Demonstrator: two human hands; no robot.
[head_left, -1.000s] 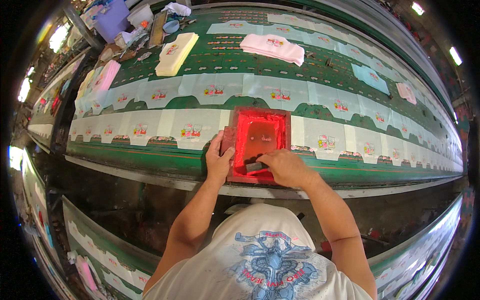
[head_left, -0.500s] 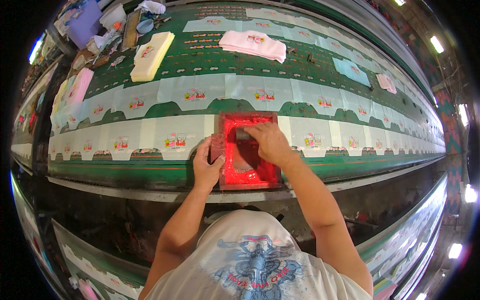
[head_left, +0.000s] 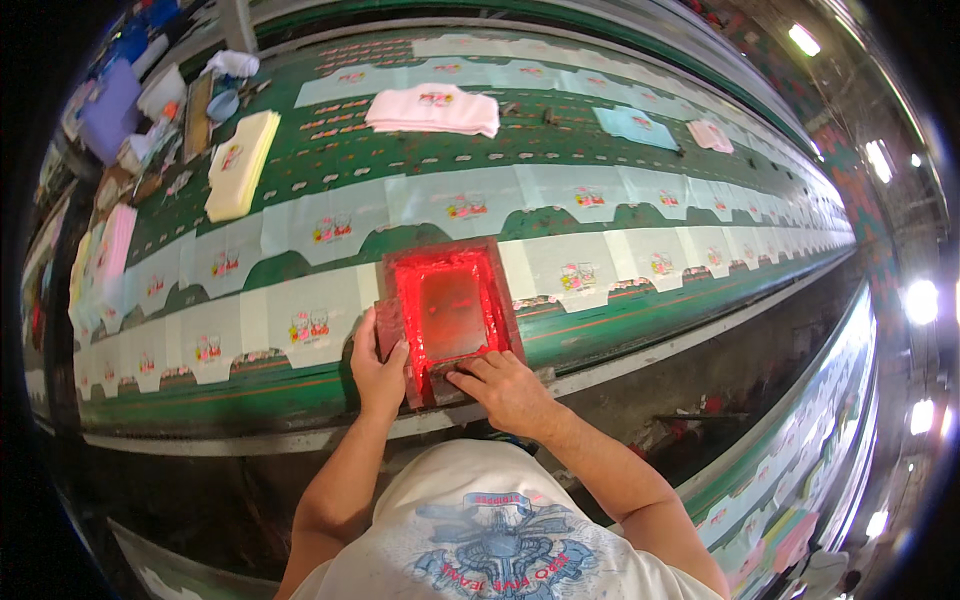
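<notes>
A screen-printing frame [head_left: 503, 300], its inner edges coated in wet red ink, lies over the row of pale fabric pieces [head_left: 262, 318] in front of me. My left hand [head_left: 379, 378] is closed round the reddish block [head_left: 390, 330] on the frame's left side. At the near end of the frame, my right hand [head_left: 505, 393] grips a squeegee [head_left: 448, 380], mostly hidden by my fingers. Small cartoon prints show on the pieces to either side. The mesh [head_left: 452, 312] is seen through a thin red film.
The long green table [head_left: 590, 340] carries a second row of light blue pieces [head_left: 440, 200]. Beyond lie a pink stack [head_left: 435, 112], a yellow stack [head_left: 240, 165] and a blue stack [head_left: 637, 127]. Tubs and a bowl [head_left: 222, 106] clutter the far left. A pale rail [head_left: 640, 365] edges the table.
My right hand has brought the squeegee from the far end of the frame to its near end. My left hand keeps its hold on the block. The whole view has shifted and tilted.
</notes>
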